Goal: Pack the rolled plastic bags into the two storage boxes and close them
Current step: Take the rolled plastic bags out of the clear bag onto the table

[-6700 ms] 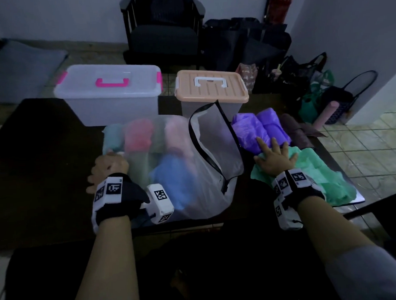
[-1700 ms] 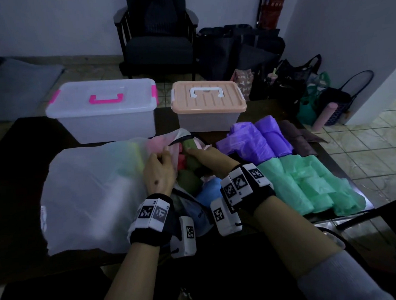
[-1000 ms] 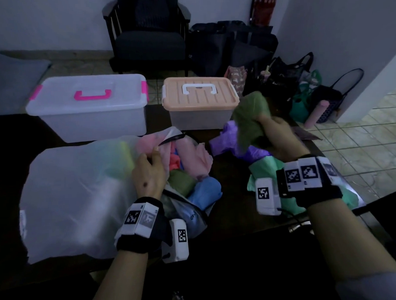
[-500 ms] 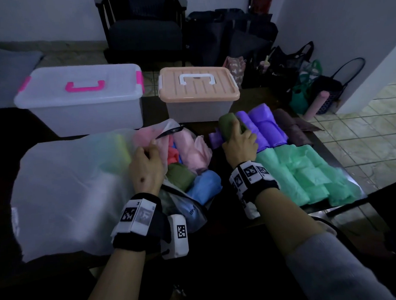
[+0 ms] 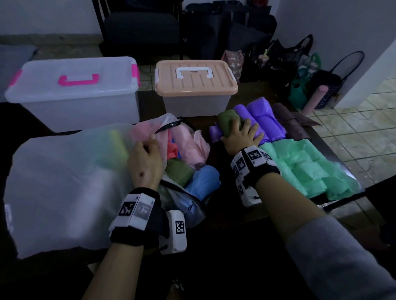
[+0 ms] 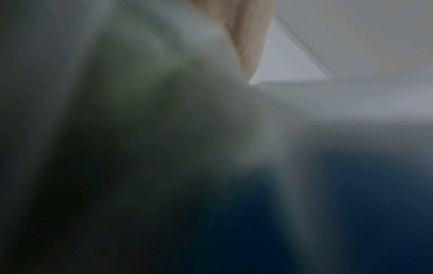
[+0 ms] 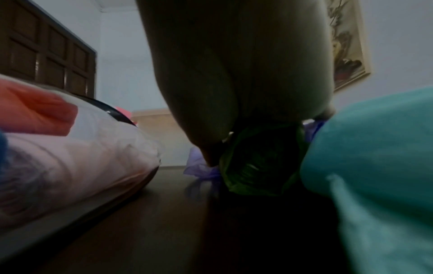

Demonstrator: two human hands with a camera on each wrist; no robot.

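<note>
A large translucent bag (image 5: 63, 190) lies on the dark table (image 5: 217, 214), its mouth facing right. Pink (image 5: 188, 143), red, olive (image 5: 178, 170) and blue (image 5: 202, 181) rolled bags show at the mouth. My left hand (image 5: 147, 149) pinches the bag's upper edge there. My right hand (image 5: 236, 130) grips a dark green roll (image 5: 227, 120) resting on the table, pressed against the left side of the purple rolls (image 5: 265, 120). In the right wrist view the thumb sits beside the dark green roll (image 7: 257, 166). Both storage boxes stand behind with lids shut: clear with pink handle (image 5: 71, 98), peach-lidded (image 5: 194, 82).
Mint green rolls (image 5: 305, 168) lie in rows at the right, near the table's edge, with brown rolls (image 5: 290, 124) behind them. Beyond the table stand a dark chair (image 5: 141, 28) and several bags on the tiled floor (image 5: 302, 74). The left wrist view is blurred plastic.
My right hand took a dark green roll out of the translucent bag, carried it up and to the right, then set it down beside the purple rolls. My left hand kept holding the bag's edge.
</note>
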